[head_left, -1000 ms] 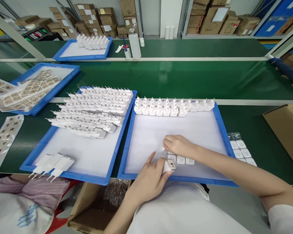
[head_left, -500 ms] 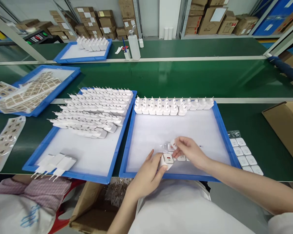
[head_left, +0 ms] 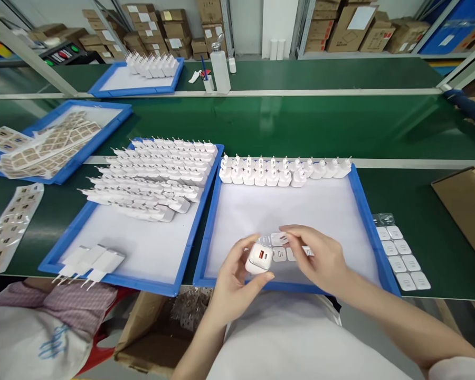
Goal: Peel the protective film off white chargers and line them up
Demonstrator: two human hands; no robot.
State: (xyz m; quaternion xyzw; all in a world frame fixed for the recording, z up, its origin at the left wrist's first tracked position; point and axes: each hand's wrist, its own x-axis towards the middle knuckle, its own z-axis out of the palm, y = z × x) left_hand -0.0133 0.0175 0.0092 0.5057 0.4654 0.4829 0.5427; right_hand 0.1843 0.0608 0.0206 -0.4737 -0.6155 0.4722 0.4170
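My left hand (head_left: 237, 279) grips a white charger (head_left: 260, 256), tilted so its port face shows one red-orange slot and one smaller dark slot. My right hand (head_left: 320, 256) has its thumb and index finger closed at the edge of a white square sticker (head_left: 278, 239), at the top of a clear sheet. More stickers of this sheet (head_left: 279, 255) lie below it, partly covered by my right fingers. Both hands are over the near part of a blue-rimmed tray (head_left: 206, 245). Along the tray's far side stand rows of white chargers (head_left: 260, 177), prongs up.
A second blue tray (head_left: 170, 288) on the left carries many chargers, with several lying at its near corner. Another sticker sheet (head_left: 404, 258) lies right of my tray, near an open cardboard box (head_left: 465, 211). A person (head_left: 43, 332) sits at the left.
My left hand has turned the charger so its port face shows more fully. The right hand has shifted slightly right, and the sticker at its fingertips now lies flatter.
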